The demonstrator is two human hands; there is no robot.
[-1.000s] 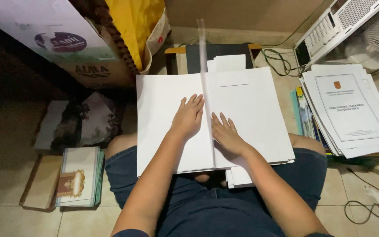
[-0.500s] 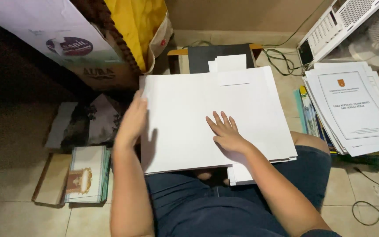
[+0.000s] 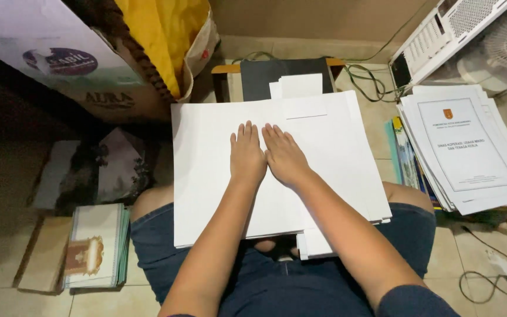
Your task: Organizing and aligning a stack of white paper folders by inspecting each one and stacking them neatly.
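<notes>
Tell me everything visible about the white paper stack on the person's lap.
The white paper stack is a thick pile of plain white sheets, lying flat across the person's thighs. The top sheet is blank, apart from a thin dark line near the upper right. Lower sheets jut out unevenly at the bottom right. The left hand and right hand rest palms down, side by side, on its middle.

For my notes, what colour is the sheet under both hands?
White, blank sheet; clearest in the head view.

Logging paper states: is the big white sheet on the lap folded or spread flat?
Spread flat: the white sheet lies open across the lap, both hands pressing it.
</notes>
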